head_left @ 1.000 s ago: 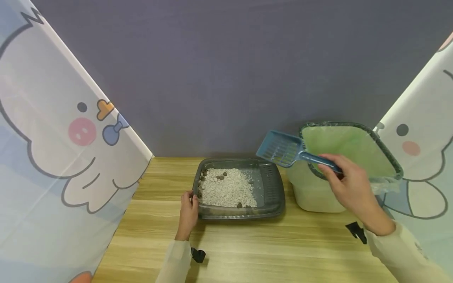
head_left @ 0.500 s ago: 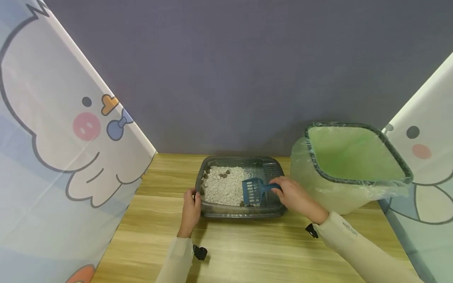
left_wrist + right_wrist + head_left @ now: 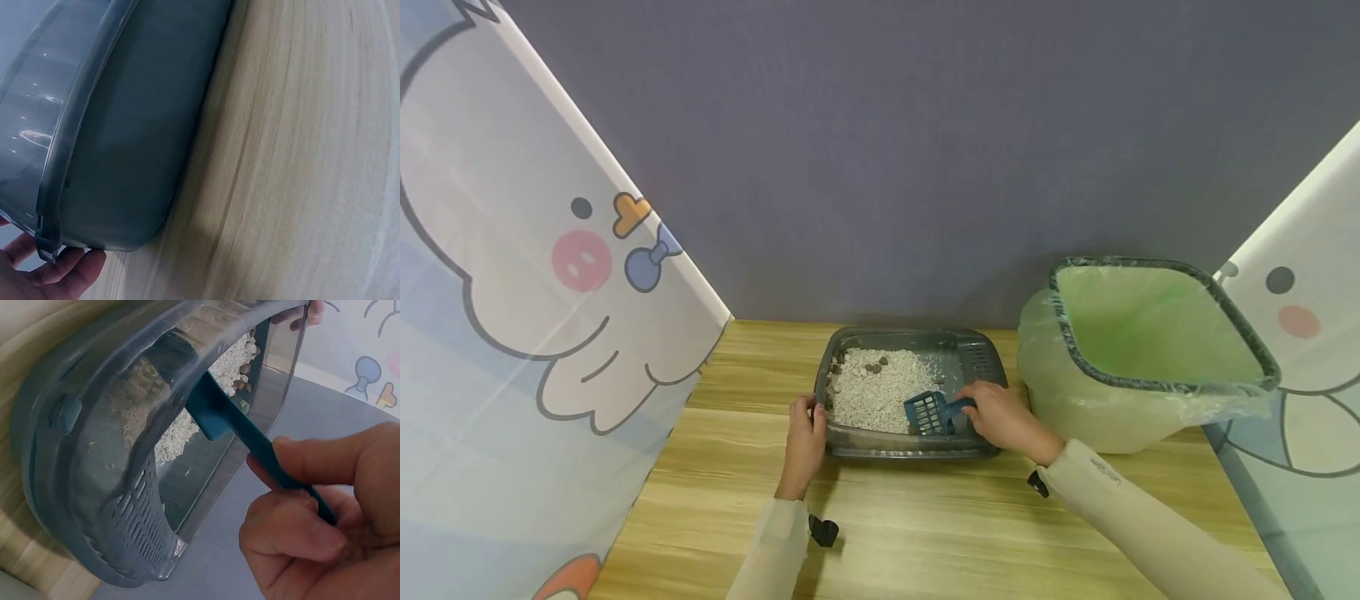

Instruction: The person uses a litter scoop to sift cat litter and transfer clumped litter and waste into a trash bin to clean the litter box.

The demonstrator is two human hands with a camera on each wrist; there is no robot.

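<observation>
A dark grey litter box (image 3: 910, 451) stands on the wooden table, with pale litter (image 3: 868, 392) heaped mostly on its left side. Small brown clumps (image 3: 876, 367) lie at the back and along the left edge. My left hand (image 3: 805, 442) holds the box's left rim; in the left wrist view its fingers (image 3: 84, 272) come up beneath the rim's corner. My right hand (image 3: 1003, 417) grips the handle of a blue slotted litter scoop (image 3: 928, 412), whose head is down in the litter near the front. In the right wrist view the box's wall partly covers the scoop (image 3: 250, 434).
A bin (image 3: 1075, 408) with a pale green liner and dark rim stands right of the box. A grey wall (image 3: 880, 167) rises behind the table (image 3: 895, 533). Cartoon-printed panels (image 3: 512, 333) flank both sides.
My right hand has brought the scoop from beside the bin leftward and down into the litter, its head shifting slightly left lately. My left hand stays on the box's rim.
</observation>
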